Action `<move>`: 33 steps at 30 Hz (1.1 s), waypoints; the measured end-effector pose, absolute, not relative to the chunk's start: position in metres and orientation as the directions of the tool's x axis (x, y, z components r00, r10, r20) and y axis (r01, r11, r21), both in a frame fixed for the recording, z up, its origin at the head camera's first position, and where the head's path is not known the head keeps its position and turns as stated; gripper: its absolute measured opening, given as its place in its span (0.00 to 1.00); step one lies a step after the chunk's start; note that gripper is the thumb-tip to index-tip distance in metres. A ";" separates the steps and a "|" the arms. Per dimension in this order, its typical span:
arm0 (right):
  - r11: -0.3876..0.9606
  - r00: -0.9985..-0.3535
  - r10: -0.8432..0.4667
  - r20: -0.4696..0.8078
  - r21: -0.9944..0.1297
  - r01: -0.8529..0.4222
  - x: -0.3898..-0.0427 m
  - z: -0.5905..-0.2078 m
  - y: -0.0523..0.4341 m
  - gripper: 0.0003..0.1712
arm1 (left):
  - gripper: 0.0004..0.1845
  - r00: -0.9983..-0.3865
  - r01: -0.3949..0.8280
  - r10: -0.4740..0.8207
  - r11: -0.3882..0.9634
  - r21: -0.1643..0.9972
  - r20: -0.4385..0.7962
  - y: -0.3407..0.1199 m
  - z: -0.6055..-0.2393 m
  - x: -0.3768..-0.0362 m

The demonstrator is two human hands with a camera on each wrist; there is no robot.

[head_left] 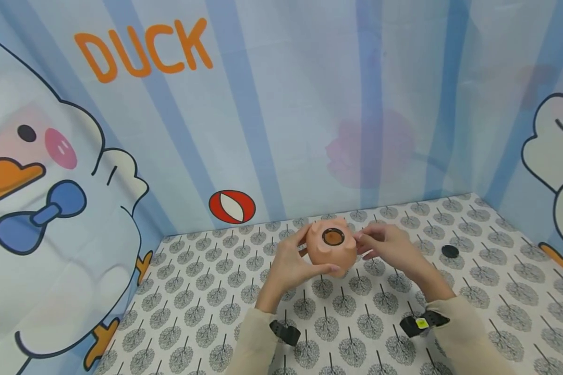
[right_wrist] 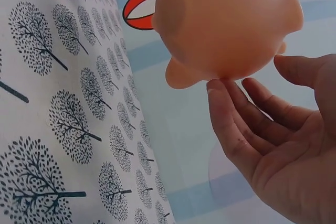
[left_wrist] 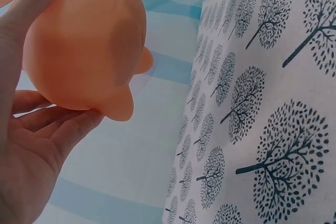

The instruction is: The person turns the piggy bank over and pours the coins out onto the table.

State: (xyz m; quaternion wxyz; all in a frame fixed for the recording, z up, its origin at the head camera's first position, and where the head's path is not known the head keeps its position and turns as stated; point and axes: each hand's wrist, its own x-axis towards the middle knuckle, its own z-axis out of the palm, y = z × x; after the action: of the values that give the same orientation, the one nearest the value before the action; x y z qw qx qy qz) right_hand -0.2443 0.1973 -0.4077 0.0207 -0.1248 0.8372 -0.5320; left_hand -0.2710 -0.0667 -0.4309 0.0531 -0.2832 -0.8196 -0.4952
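Peach-orange and rubbery-looking, the round toy [head_left: 331,247] sits lifted above the tree-print tablecloth [head_left: 347,312]. We cradle it in our left hand [head_left: 288,268], fingers and thumb curled round its side. Our right hand [head_left: 391,245] only touches it, fingers relaxed. Best keep the dark round hole [head_left: 333,237] facing us. Small stubby feet jut out. Farther right lies a black cap [head_left: 450,251].

Blue-striped cartoon duck backdrop [head_left: 281,104] with orange "DUCK" lettering [head_left: 143,49] at eleven o'clock; tree-print cloth [head_left: 206,291] covers the surface.
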 end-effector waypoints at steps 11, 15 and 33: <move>0.309 -0.971 -0.235 -0.049 -0.951 -0.027 -0.246 -0.415 0.193 0.42 | 0.54 -0.840 0.494 0.434 0.363 0.790 0.325 -0.065 -0.434 -0.265; 0.309 -0.965 -0.249 -0.081 -0.951 0.000 -0.246 -0.419 0.194 0.45 | 0.55 -0.846 0.477 0.438 0.367 0.799 0.304 -0.062 -0.438 -0.263; 0.223 -0.959 -0.266 -0.099 -0.974 0.038 -0.252 -0.431 0.192 0.46 | 0.62 -0.865 0.338 0.478 0.335 0.879 0.151 -0.059 -0.441 -0.261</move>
State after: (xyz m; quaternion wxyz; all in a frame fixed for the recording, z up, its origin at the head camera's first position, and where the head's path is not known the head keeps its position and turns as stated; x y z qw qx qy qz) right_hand -0.2518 0.1924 -0.4308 0.1228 -0.0736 0.7724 -0.6188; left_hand -0.2607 -0.0591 -0.4412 -0.0674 -0.2506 -0.8143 -0.5192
